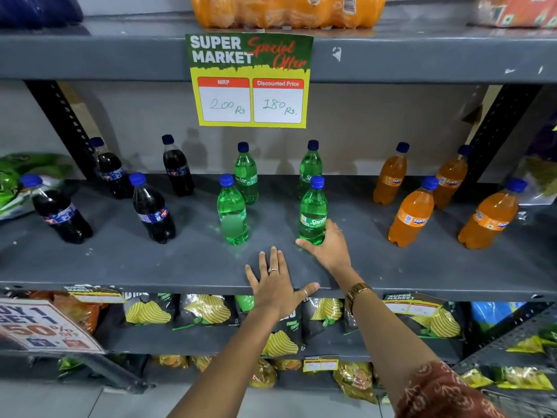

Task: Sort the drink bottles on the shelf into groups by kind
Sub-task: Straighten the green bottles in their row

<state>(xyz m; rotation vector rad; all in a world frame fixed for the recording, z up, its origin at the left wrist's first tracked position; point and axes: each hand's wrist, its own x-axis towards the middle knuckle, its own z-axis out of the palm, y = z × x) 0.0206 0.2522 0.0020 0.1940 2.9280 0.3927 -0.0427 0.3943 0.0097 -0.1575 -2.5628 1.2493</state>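
On the grey shelf (180, 263) stand several dark cola bottles (152, 209) at the left, several green Sprite bottles (232, 211) in the middle and several orange Fanta bottles (411, 217) at the right, all with blue caps. My right hand (327, 247) wraps the base of the front right Sprite bottle (313, 212), which stands upright. My left hand (275, 283) lies flat with spread fingers on the shelf's front edge, holding nothing.
A "Super Market Special Offer" price sign (250, 81) hangs from the shelf above (90, 52), which carries a pack of orange bottles (286, 10). Chip bags (208, 310) fill the shelves below. Snack packs (18, 176) sit at the far left.
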